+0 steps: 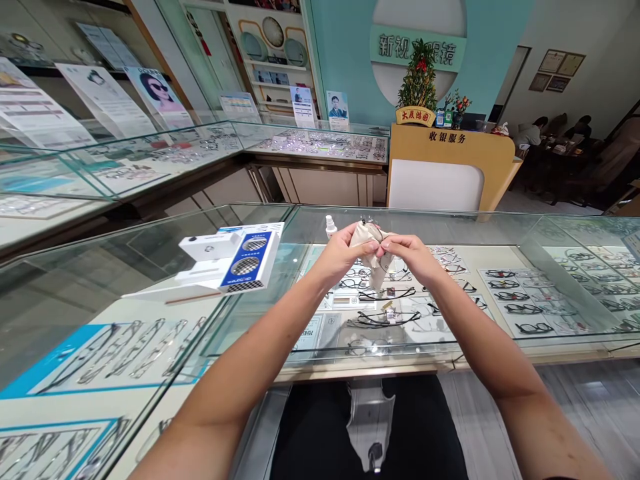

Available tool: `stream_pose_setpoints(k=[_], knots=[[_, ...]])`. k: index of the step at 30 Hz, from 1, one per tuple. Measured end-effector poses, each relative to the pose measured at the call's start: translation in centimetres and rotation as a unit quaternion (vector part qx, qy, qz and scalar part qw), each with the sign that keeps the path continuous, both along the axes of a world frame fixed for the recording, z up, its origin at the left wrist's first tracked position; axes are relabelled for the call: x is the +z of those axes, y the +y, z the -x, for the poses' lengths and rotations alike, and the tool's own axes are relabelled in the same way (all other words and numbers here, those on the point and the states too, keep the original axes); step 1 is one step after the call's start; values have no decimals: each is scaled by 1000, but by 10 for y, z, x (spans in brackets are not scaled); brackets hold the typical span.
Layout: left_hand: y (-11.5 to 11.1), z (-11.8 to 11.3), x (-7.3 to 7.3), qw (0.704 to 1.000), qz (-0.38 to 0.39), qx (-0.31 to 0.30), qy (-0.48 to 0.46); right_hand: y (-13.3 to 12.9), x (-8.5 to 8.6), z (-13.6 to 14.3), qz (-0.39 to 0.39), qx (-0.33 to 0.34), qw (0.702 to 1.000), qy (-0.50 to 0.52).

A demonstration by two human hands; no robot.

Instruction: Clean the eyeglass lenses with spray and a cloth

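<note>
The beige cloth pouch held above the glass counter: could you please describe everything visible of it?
The beige cloth pouch looks like soft, plain fabric, bunched and creased. Near its top shows a small dark detail, perhaps part of a cord. It is held above the glass counter, pinched between the left grip and the right grip, which partly cover it. Whether anything is inside cannot be told.

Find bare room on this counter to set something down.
The glass top looks bare right of the right hand; eyeglasses there lie beneath it. A smaller gap separates the blue box from the spray bottle. It's crowded by the box's white cartons and around the left hand, beige cloth and bottle.
</note>
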State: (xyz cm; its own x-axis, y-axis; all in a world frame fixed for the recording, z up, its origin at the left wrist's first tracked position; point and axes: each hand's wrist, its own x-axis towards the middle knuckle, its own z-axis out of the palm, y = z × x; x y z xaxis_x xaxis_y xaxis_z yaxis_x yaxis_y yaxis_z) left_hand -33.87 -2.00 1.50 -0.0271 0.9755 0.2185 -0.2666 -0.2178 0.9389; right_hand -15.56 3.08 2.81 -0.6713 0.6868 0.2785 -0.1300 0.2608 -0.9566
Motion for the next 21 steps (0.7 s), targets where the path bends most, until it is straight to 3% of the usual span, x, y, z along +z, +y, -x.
stream_pose_setpoints(k=[14, 18, 21], knots=[[-6, -11, 2, 996, 16, 87, -16, -8, 0, 3, -74, 25, 996, -46], [-2, -6, 1, 996, 19, 67, -54, -7, 0, 4, -51, 5, 998, -24], [2, -1, 2, 995, 38, 18, -87, -5, 1, 2, -40, -27, 999, -16]])
